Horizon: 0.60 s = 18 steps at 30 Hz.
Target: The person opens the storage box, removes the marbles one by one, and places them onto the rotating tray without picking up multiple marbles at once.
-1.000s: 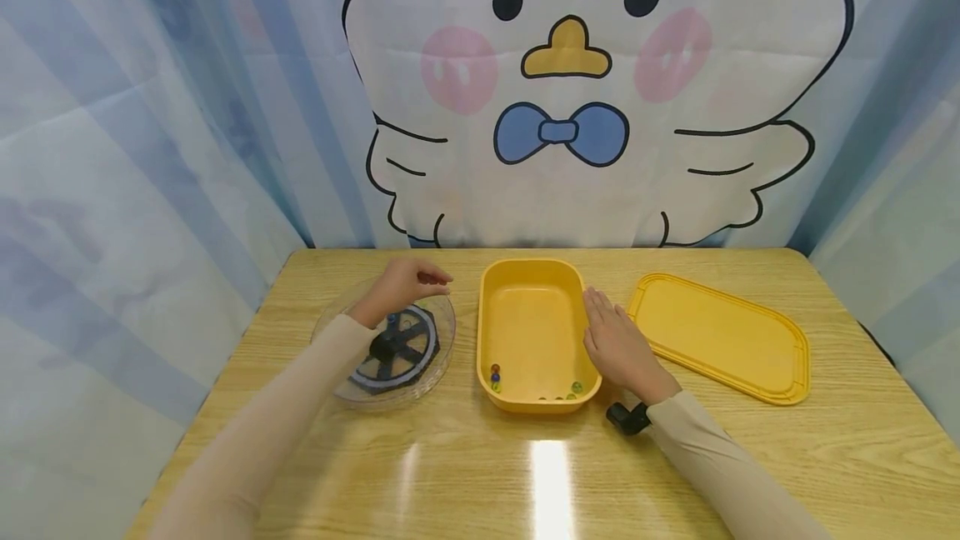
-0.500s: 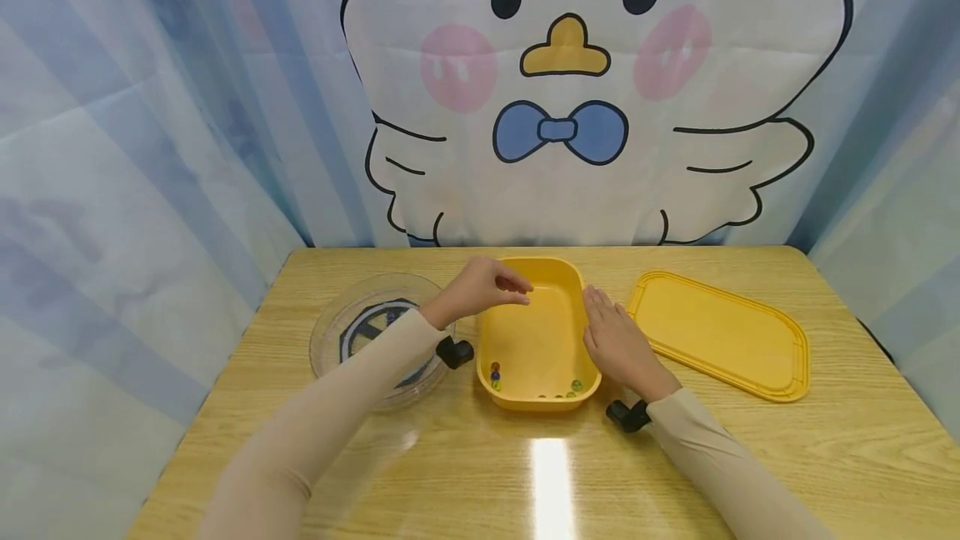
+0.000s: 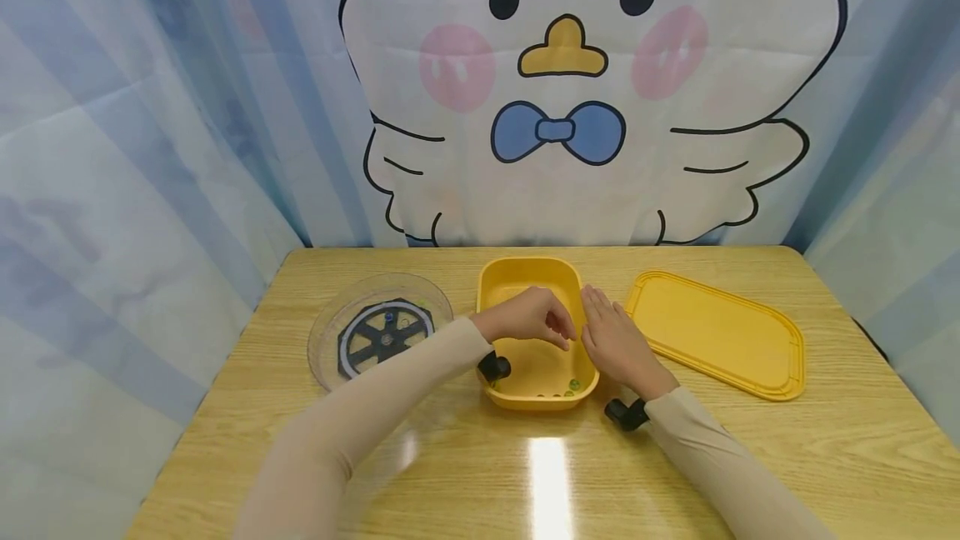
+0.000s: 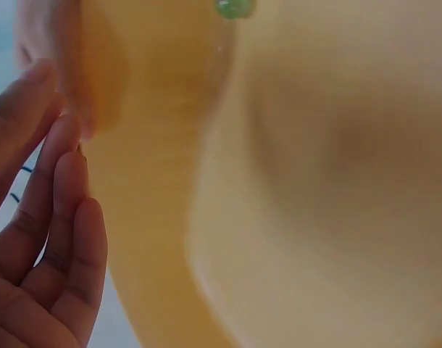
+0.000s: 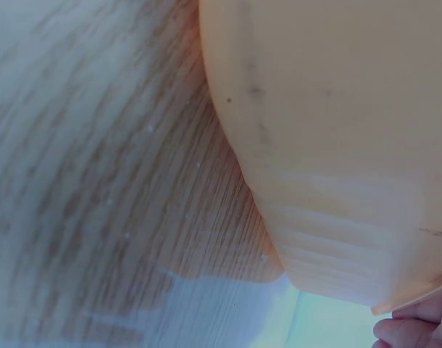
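Fingers [image 4: 89,254] bent, left hand [image 3: 534,317] hovers over yellow bin [image 3: 525,273], hold unclear; straight-fingered right hand [image 3: 618,348] touches it.

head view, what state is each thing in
yellow bin, uncovered, upright
yellow lid, off the bin, lying flat
clear dish, upright, partly hidden
green marbles, in the bin's near end
left hand, fingers bent over the bin; whether it holds anything is unclear
right hand, fingers straight, at the bin's rim

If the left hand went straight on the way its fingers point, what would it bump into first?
Probably the right wall of the yellow bin. The right hand lies just beyond, so if the left hand is high enough, it might meet that instead; height is hard to judge.
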{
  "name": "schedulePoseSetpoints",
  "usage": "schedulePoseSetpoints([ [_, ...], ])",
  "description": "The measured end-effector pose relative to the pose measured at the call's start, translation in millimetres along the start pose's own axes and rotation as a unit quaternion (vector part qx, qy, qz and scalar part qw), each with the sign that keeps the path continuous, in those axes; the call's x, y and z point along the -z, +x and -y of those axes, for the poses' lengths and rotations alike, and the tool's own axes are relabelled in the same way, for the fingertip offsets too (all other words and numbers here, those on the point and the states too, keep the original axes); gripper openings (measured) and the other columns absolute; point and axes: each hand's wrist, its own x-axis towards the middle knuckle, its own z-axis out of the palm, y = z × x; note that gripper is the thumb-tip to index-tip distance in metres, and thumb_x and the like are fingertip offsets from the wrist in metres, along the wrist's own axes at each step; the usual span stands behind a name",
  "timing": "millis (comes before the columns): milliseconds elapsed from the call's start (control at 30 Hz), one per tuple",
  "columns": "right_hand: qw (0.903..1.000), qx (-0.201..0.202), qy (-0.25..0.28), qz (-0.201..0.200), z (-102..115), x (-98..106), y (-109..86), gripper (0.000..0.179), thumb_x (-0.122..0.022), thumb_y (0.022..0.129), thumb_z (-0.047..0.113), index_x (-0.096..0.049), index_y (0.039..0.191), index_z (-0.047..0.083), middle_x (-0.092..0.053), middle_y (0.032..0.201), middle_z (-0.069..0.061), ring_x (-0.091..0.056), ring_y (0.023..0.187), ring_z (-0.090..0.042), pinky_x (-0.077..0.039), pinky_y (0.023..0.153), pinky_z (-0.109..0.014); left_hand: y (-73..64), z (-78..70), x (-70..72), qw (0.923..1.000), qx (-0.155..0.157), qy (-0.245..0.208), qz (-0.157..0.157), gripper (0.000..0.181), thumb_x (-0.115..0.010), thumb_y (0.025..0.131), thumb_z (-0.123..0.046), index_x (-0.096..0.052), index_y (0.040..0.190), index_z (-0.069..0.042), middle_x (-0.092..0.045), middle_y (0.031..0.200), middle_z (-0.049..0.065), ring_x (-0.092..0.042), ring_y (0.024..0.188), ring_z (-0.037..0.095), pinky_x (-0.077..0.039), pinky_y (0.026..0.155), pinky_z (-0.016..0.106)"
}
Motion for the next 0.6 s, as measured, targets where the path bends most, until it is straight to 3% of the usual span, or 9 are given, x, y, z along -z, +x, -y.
schedulePoseSetpoints([
  [200,1.0000,-0.002,-0.002,0.005,0,1,0.6,0.056,-0.040,0.098,0.016,-0.023,0.144,-0.011,-0.026,0.151,-0.026,-0.027,0.140,-0.039,-0.025,0.112,-0.055,7.7,3.6,-10.8,0.9983,-0.014,0.028,0.048,0.014,-0.074,0.079,-0.017,-0.075,0.089,-0.008,-0.074,0.086,0.002,-0.061,0.071,0.001,-0.047,0.068,0.010],
  [600,1.0000,-0.006,0.002,0.007,0,0,0.3,0.056,-0.039,0.098,0.015,-0.022,0.145,-0.010,-0.024,0.152,-0.024,-0.025,0.141,-0.038,-0.023,0.112,-0.055,20.4,8.8,-34.1,0.9906,-0.033,0.036,0.128,0.015,-0.077,0.076,-0.015,-0.076,0.088,-0.006,-0.074,0.086,0.003,-0.061,0.069,-0.002,-0.047,0.067,0.008],
])
